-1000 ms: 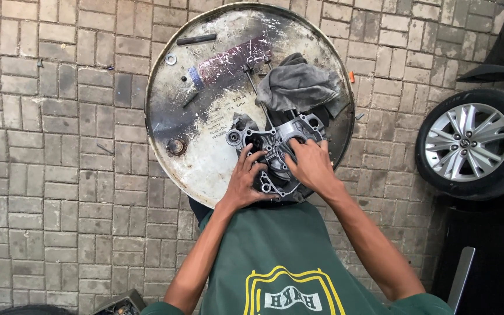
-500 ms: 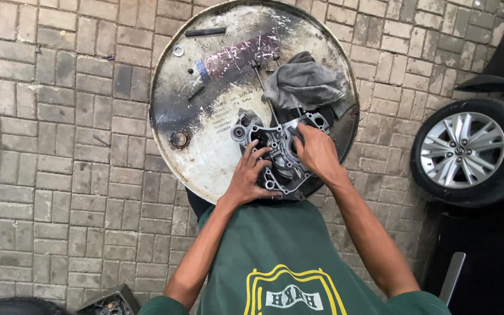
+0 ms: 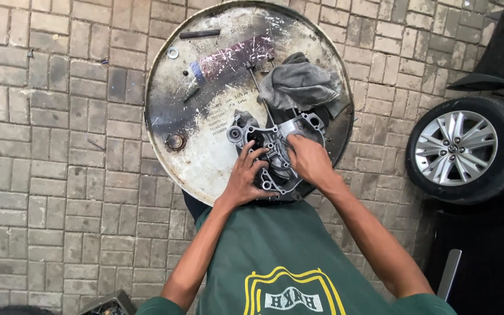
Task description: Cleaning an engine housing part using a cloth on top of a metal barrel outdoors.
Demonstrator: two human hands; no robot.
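Note:
A grey metal engine casing [image 3: 275,146] lies on the near right part of a round drum top [image 3: 205,151]. My left hand [image 3: 246,178] rests on the casing's left side, fingers curled over its edge. On the casing's right half sits my right hand [image 3: 309,160], fingers pressed down near a round opening. Both hands touch the casing. A crumpled grey rag [image 3: 297,84] lies just beyond it, with a thin metal rod [image 3: 258,87] beside the rag.
A dark bar [image 3: 199,34], a washer [image 3: 172,53] and a bung cap [image 3: 175,141] sit on the drum top. Brick paving [image 3: 59,146] surrounds the drum. A car wheel [image 3: 459,149] stands at the right. A dark crate corner [image 3: 109,303] shows at bottom left.
The view has shifted slightly and my hands have adjusted their hold on the casing; my right hand has slid a little over its right half. The casing stays in place.

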